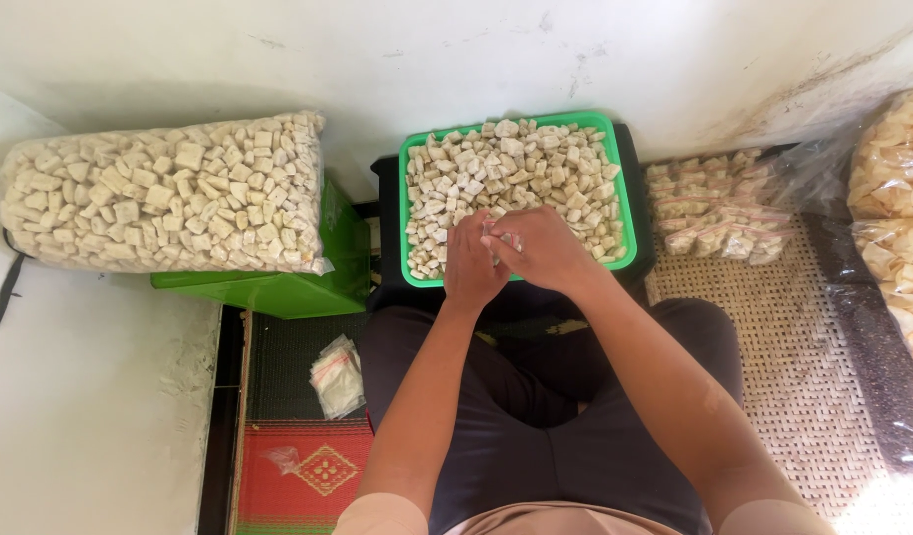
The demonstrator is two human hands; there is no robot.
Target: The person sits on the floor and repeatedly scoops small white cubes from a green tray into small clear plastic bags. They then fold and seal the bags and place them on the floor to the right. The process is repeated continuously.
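A green tray full of pale beige cracker cubes rests on a black stand in front of my crossed legs. Both hands meet over the tray's near edge. My left hand and my right hand pinch a small clear plastic bag between them; it looks to hold a few cubes, mostly hidden by my fingers.
A big clear sack of the same cubes lies on a green box at left. Several small filled bags are piled right of the tray. Large bags of pale chips stand far right. Empty small bags lie on the mat.
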